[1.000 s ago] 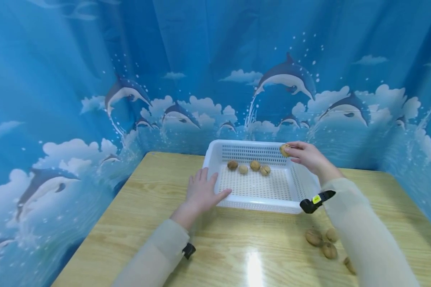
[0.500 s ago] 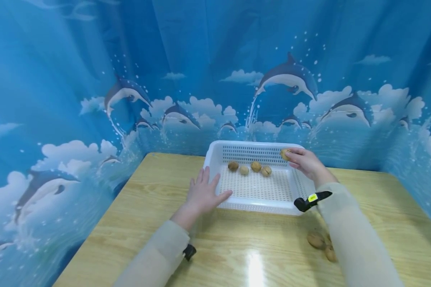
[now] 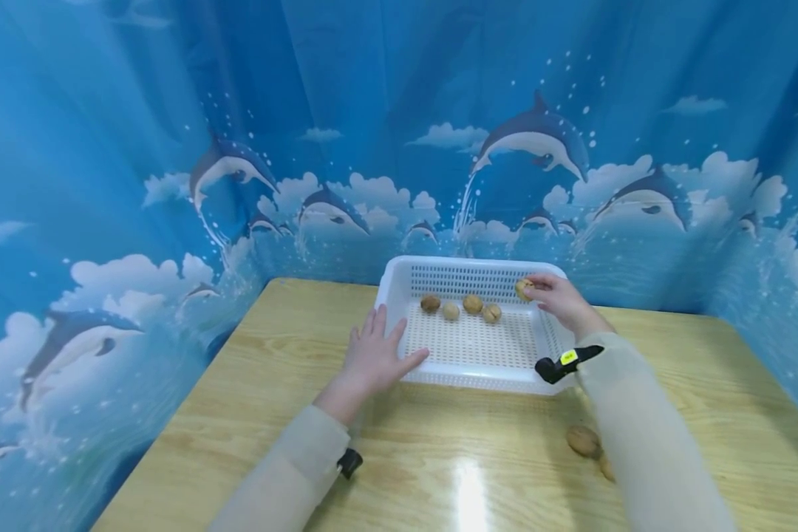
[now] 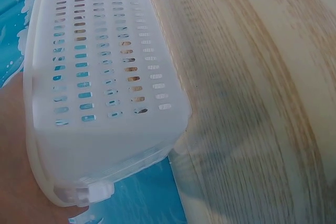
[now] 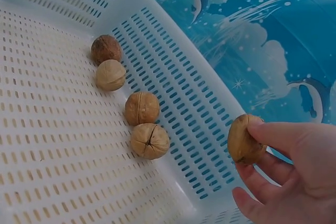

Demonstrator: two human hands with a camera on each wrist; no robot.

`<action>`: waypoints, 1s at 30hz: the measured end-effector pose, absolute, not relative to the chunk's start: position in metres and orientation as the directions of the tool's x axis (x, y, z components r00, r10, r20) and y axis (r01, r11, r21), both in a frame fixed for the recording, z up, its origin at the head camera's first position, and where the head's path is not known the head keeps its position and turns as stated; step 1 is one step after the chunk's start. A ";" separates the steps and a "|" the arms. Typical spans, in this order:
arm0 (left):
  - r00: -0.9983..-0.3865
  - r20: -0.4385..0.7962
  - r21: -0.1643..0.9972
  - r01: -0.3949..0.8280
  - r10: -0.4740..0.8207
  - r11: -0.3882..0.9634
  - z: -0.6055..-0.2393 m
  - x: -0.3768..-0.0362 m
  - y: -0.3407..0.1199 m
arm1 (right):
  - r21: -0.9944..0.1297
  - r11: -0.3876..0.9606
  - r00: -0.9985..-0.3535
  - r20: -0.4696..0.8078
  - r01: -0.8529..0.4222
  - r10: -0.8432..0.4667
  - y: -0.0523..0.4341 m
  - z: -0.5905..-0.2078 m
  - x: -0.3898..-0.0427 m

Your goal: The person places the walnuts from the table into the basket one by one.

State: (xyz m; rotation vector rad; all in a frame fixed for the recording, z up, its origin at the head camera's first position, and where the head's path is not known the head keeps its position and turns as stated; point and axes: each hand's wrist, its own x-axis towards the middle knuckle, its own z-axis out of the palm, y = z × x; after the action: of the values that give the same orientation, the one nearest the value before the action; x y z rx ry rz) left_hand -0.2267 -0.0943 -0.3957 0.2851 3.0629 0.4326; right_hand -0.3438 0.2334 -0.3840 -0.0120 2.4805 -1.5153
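My right hand pinches a walnut between thumb and fingers, held above the far right corner of a white perforated plastic basket. Several other walnuts sit on the basket floor near its back wall, among them a dark brown walnut and a cracked walnut. At the basket's left front corner lies my left hand, fingers spread over the rim and holding nothing. In the left wrist view the basket's slotted side wall fills much of the picture, with part of that hand at the edge.
The basket stands on a wooden table. More walnuts lie on the table in front of the basket, partly hidden by the right sleeve. A blue dolphin-print curtain hangs behind the table and along its sides.
The right hand, with its walnut, has dropped slightly lower by the basket's far right corner, and its forearm has swung left, covering more of the loose walnuts. The left hand keeps its place.
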 end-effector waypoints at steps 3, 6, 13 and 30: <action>-0.983 -0.014 0.280 0.173 0.184 0.944 -0.396 -0.227 -0.095 | -0.861 0.489 -0.969 -0.221 0.139 -0.114 0.232 -0.389 -0.350; -0.982 -0.022 0.273 0.173 0.186 0.946 -0.398 -0.228 -0.096 | -0.853 0.499 -0.965 -0.240 0.156 -0.109 0.231 -0.393 -0.355; -0.983 -0.018 0.266 0.174 0.185 0.948 -0.399 -0.228 -0.095 | -0.840 0.522 -0.957 -0.255 0.148 -0.139 0.229 -0.396 -0.362; -0.983 -0.011 0.251 0.175 0.183 0.952 -0.395 -0.227 -0.092 | -0.608 0.791 -0.941 -0.302 0.066 -0.153 0.223 -0.400 -0.375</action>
State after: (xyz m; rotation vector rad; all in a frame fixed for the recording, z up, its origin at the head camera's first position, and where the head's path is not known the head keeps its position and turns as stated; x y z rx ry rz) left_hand -0.2269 -0.0923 -0.3946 0.2814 3.0701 0.3901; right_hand -0.3752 0.2232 -0.4003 -0.0667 2.6446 -0.9153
